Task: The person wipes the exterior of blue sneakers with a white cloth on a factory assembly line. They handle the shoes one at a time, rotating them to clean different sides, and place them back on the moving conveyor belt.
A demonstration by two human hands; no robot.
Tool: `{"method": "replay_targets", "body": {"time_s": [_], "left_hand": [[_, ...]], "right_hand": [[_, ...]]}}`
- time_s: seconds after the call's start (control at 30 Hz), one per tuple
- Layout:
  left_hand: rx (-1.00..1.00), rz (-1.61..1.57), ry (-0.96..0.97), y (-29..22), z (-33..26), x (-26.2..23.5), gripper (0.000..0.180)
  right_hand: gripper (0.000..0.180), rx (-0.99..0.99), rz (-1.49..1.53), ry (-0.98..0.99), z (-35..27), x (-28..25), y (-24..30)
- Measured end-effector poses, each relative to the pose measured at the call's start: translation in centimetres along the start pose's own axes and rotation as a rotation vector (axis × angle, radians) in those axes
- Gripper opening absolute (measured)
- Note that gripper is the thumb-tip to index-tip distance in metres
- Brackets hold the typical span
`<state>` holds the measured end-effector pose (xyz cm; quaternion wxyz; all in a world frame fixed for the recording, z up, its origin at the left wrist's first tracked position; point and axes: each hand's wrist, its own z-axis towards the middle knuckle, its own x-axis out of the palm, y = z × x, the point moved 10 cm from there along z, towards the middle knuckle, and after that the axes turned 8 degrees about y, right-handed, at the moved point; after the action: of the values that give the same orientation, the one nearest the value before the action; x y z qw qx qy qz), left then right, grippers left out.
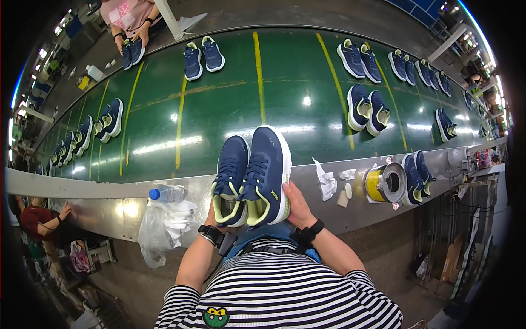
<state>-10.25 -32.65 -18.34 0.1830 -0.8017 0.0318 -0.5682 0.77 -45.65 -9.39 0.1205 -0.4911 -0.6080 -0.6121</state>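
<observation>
Squarely between both hands sits a pair of navy shoes (265,164), the left hand (210,216) gripping one side with its fingers mostly hidden, the right hand (299,207) closed around the other. Around them are a steel ledge (350,213), a plastic bag (154,233) leftward, and, beyond, a green surface (222,104) bearing more shoes (359,107).

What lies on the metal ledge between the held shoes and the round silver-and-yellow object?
In the head view, crumpled white scraps and small pale pieces lie there.
</observation>
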Motion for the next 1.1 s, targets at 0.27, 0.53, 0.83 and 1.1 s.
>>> {"method": "replay_targets", "body": {"time_s": [0.27,0.53,0.83,1.1], "left_hand": [[-0.125,0.155,-0.028,0.2,-0.6,2.9,0.038],[-0.241,-0.076,0.011,1.2,1.5,4.2,0.031],[-0.328,-0.06,-0.237,1.5,5.4,2.2,0.031],[-0.19,0.596,-0.104,-1.8,19.9,2.2,0.045]], "right_hand": [[0.049,0.074,0.028,0.049,0.1,-1.2,-0.6],[0.05,0.084,0.085,0.068,1.3,-3.1,0.4],[0.051,0.077,0.103,-0.007,4.0,-6.7,1.9],[0.055,-0.136,-0.683,-0.525,9.5,-17.8,11.3]]}}
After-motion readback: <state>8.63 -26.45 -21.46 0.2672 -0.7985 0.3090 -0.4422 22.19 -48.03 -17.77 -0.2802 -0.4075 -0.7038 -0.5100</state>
